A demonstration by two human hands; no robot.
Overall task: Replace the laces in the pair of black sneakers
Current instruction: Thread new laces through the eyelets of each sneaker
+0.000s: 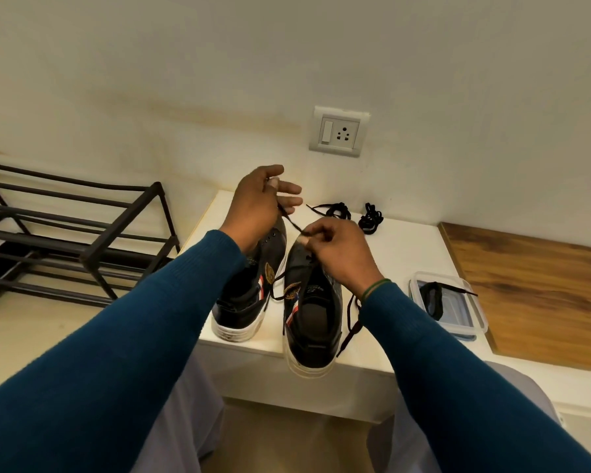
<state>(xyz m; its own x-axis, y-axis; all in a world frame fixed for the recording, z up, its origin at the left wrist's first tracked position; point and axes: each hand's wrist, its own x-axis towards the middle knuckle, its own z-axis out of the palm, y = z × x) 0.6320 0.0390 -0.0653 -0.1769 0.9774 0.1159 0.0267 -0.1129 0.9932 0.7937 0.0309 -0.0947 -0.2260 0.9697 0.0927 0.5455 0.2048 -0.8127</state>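
From the head camera, two black sneakers with white soles stand side by side on a small white table (403, 254), toes pointing at the wall. The left black sneaker (249, 295) sits a bit farther back. The right black sneaker (313, 322) has its heel hanging just over the near edge of the table.

The left hand (258, 208) is held up above the left shoe. Its thumb and first finger are pinched on a thin black lace (292, 222), and the other fingers stick out. The right hand (338, 252) is lower, over the front of the right shoe. Its fingers are pinched on the same lace. The lace runs in a tight line between both hands. More of the black lace hangs loose down the sides of the right shoe.

Two little heaps of black laces (354, 213) lie near the wall at the back of the table. A clear plastic box (449, 307) sits to the right with another black lace in it. A black metal shoe rack (72, 230) stands on the left. A white wall socket (338, 131) is above the table.
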